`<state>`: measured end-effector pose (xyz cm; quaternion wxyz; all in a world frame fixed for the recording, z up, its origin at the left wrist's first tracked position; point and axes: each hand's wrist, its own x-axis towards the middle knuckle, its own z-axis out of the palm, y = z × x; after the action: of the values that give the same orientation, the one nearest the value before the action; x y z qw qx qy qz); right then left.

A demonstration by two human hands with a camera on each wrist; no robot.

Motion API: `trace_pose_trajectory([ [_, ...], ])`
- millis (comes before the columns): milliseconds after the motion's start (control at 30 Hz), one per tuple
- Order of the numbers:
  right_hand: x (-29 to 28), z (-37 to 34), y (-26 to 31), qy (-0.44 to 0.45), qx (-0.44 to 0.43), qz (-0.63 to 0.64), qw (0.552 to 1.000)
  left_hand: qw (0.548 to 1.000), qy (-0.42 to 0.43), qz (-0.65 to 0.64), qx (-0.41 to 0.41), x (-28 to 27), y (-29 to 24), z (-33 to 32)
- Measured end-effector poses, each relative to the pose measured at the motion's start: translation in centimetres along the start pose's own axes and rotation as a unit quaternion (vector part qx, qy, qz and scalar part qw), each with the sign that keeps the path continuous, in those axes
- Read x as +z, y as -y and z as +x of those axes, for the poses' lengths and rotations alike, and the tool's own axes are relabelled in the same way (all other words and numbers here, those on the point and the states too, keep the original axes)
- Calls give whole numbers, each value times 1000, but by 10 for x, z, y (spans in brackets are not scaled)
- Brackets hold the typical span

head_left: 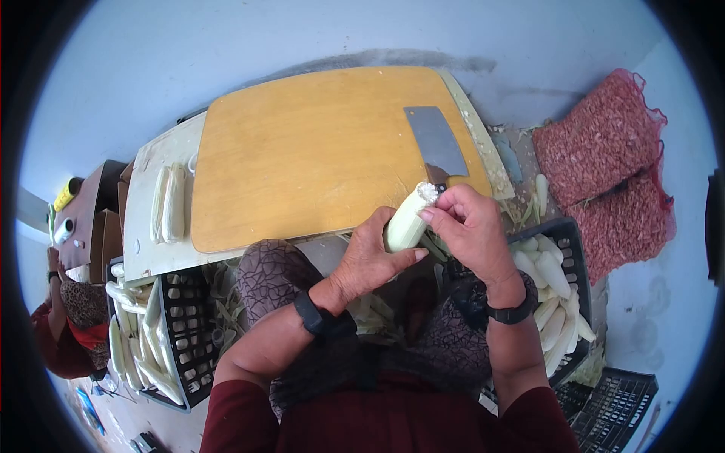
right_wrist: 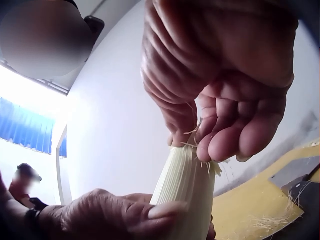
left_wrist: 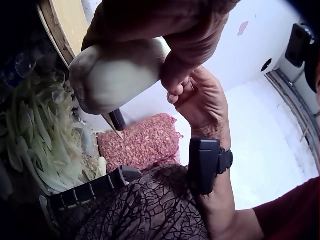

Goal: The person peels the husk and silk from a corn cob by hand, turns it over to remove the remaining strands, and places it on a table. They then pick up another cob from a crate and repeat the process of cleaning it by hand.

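Observation:
An ear of corn [head_left: 406, 220] in its pale green husk is held upright, slightly tilted, over the near edge of the yellow board. My left hand [head_left: 368, 253] grips its lower part, fingers wrapped around it and thumb along the side. My right hand [head_left: 474, 232] is at its top end, thumb and fingertips pinching the frayed tip, while the other fingers curl in. Fine strands stick out there on the ear [right_wrist: 185, 192] in the right wrist view. Its smooth rounded bottom [left_wrist: 90, 85] shows in the left wrist view.
On the yellow board [head_left: 302, 151] lies a cleaver [head_left: 438, 140]. Two pale ears [head_left: 168, 204] rest to its left. Filled black crates [head_left: 187, 332] stand either side of my legs. Red mesh sacks [head_left: 604, 143] lean at the right wall; another person [head_left: 64, 332] sits far left.

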<state>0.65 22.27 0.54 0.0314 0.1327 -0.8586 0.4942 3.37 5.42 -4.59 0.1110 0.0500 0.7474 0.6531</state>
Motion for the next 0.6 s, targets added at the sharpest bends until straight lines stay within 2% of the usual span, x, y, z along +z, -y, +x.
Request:
trace_pose_trajectory([
  [100,-8,2,-3,34,5,24,999,1000,18,5,13,-1,0,0],
  [167,-15,2,-2,94,47,99,990,999,34,9,20,-2,1,-1],
  [267,-20,1,11,105,90,130,982,998,52,-9,34,-1,3,-1],
  [400,-19,-1,11,92,50,124,987,996,76,-44,18,-2,1,-1],
  [467,-22,-1,14,86,72,180,977,995,85,-53,20,-3,-1,-1],
  [600,-31,3,8,50,55,255,964,991,114,-70,26,-3,-2,-3],
])
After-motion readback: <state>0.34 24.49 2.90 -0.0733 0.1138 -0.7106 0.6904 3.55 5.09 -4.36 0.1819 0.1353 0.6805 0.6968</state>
